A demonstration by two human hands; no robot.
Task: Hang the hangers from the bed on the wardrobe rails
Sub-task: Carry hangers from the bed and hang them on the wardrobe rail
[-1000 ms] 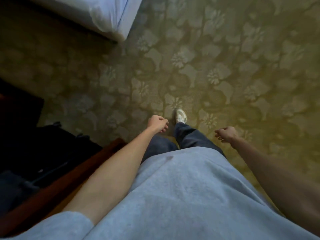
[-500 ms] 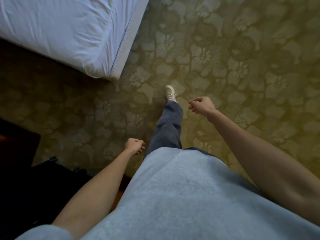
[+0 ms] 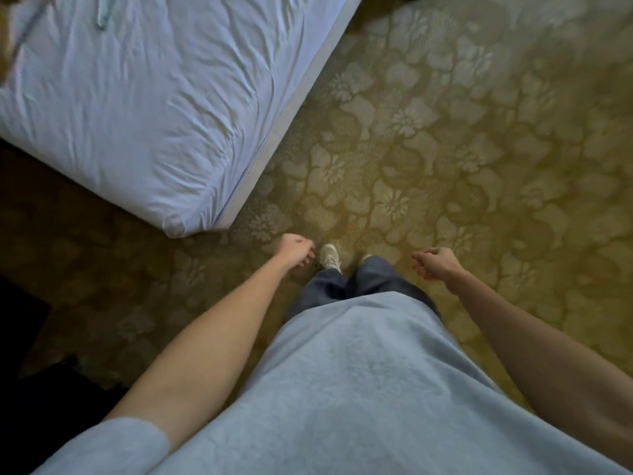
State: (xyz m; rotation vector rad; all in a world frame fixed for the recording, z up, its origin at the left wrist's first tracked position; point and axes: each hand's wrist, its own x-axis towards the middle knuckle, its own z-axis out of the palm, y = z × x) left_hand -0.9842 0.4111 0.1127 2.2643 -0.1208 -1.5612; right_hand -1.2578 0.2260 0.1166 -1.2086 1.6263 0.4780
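Observation:
The bed (image 3: 154,108), covered by a wrinkled pale blue sheet, fills the upper left, its corner pointing toward me. On the sheet near the top edge lies a pale blue hanger (image 3: 102,17), only partly in frame, and a thin grey rod-like piece (image 3: 29,29) shows at the far upper left. My left hand (image 3: 295,250) hangs in a loose fist just below the bed's corner, holding nothing. My right hand (image 3: 435,264) is also curled shut and empty, over the carpet. No wardrobe rail is in view.
A yellow-green floral carpet (image 3: 479,149) covers the floor to the right of the bed. Dark furniture and dark bags (image 3: 41,389) sit at the lower left. My white shoe (image 3: 330,257) stands on the carpet between my hands.
I have walked toward the bed: much more of it is in frame and the hanger on it has come into sight. My arms have swung with the steps; both hands stay curled and empty.

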